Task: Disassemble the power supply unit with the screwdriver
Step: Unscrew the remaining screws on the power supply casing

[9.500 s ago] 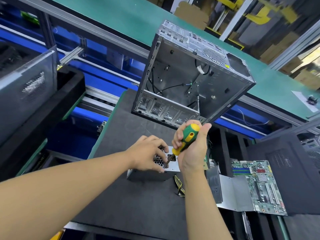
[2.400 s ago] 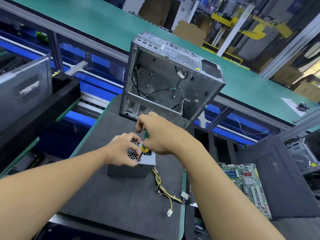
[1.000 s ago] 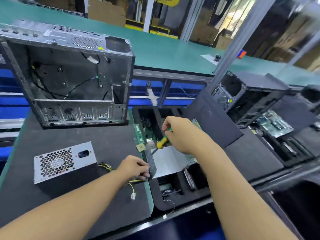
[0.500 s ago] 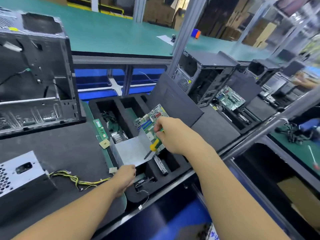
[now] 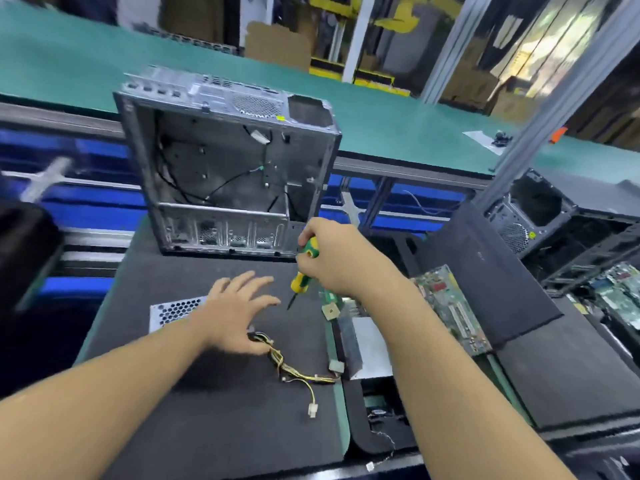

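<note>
Head view puts the PSU (image 5: 173, 311) on the bench (image 5: 242, 427), in front of the open case (image 5: 225, 168), grille face up. Most of it is hidden beneath our left hand (image 5: 239, 313), whose fingers are spread and grasp nothing. Blur keeps us from telling whether the palm touches the unit. Our right hand (image 5: 332, 258) is clenched round the screwdriver (image 5: 301, 282), with the tip aimed down at the mat just right of the PSU and apart from it.

We see three risks:
- With nothing gripping the unit, it could skate on the mat once the tip bears on a screw.
- A tip that cams out would land among the spread fingers beside it.
- The cable (image 5: 294, 370) trails from under the left hand toward the mat's edge and could snag a wrist.

Our count:
- one PSU
- one screwdriver
- two hands
- one cable bundle with two white plugs (image 5: 312, 409) showing
- two cases, the second at far right
- probably two circuit boards (image 5: 446, 306)
</note>
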`<control>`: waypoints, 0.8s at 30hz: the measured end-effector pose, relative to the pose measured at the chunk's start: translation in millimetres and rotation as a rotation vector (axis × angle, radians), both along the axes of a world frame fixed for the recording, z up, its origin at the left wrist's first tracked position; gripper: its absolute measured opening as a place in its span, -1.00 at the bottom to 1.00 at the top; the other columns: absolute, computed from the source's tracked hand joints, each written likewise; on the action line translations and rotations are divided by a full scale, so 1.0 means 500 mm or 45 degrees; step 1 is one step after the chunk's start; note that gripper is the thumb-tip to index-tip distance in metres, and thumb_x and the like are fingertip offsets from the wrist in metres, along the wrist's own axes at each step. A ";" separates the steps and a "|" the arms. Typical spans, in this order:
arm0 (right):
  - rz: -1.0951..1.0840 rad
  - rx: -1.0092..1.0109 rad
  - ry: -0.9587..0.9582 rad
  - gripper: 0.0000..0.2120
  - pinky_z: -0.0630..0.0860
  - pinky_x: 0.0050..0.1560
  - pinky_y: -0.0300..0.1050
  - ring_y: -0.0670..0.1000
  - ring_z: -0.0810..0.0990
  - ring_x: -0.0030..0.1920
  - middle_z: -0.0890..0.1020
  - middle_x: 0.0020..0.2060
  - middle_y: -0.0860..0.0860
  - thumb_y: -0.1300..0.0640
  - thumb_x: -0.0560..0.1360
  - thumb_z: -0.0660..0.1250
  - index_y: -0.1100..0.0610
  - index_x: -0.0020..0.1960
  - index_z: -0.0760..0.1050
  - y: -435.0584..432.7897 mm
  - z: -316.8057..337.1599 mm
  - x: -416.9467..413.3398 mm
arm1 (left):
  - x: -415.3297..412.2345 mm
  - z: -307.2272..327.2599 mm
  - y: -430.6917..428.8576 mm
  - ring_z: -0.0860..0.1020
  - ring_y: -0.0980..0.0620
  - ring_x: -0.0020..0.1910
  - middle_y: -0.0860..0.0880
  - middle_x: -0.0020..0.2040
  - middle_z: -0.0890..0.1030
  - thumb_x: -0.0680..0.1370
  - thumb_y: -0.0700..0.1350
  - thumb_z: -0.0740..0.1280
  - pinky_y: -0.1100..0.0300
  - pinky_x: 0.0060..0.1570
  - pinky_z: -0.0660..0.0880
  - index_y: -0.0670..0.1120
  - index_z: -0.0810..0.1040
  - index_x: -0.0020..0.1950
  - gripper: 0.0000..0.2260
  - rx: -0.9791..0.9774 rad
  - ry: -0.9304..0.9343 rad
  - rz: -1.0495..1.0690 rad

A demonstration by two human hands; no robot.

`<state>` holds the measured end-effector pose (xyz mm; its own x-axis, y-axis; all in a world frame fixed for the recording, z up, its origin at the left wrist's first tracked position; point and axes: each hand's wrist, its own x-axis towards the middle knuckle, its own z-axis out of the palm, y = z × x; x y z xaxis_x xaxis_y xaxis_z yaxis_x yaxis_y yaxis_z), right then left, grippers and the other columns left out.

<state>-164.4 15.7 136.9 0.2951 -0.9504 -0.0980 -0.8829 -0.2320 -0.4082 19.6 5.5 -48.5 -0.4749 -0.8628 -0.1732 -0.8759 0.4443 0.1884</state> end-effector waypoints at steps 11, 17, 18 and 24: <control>0.368 0.072 0.065 -0.93 0.23 -0.43 -0.12 -0.05 0.38 -0.37 0.47 -0.24 -0.03 0.09 0.65 0.15 0.07 0.06 0.38 -0.032 -0.023 0.208 | 0.174 -0.032 0.076 0.35 -0.06 0.38 -0.06 0.42 0.35 0.29 0.45 0.34 0.08 0.37 0.32 -0.14 0.04 0.60 0.09 0.032 -0.013 0.548; 0.456 0.036 0.082 -0.89 0.35 -0.27 -0.03 0.09 0.47 -0.17 0.45 -0.06 0.04 0.07 0.65 0.15 0.09 0.08 0.38 -0.031 -0.058 0.258 | 0.192 -0.016 0.080 0.39 0.00 0.31 0.01 0.33 0.43 0.30 0.42 0.43 0.10 0.29 0.37 -0.03 0.25 0.51 -0.07 0.280 0.313 0.663; 0.486 0.031 0.089 -0.90 0.37 -0.25 -0.02 0.08 0.47 -0.17 0.44 -0.07 0.03 0.06 0.63 0.20 0.09 0.07 0.37 -0.031 -0.059 0.263 | 0.205 -0.009 0.076 0.45 0.01 0.24 0.02 0.27 0.48 0.34 0.38 0.44 0.09 0.23 0.41 0.01 0.33 0.43 -0.20 0.363 0.354 0.672; 0.523 -0.003 0.029 -0.89 0.35 -0.32 -0.10 -0.01 0.46 -0.24 0.46 -0.14 -0.01 0.06 0.60 0.27 0.05 0.04 0.35 -0.033 -0.061 0.264 | 0.229 -0.016 0.076 0.57 0.15 -0.26 0.09 -0.23 0.65 0.47 0.41 0.29 0.19 -0.22 0.46 -0.03 0.58 -0.04 -0.50 0.576 0.492 0.904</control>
<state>-32.3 -0.8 106.5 0.6479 -0.7542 -0.1069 -0.7255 -0.5681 -0.3885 134.1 43.6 -56.4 0.0443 -0.8625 -0.5042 -0.7549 -0.3595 0.5486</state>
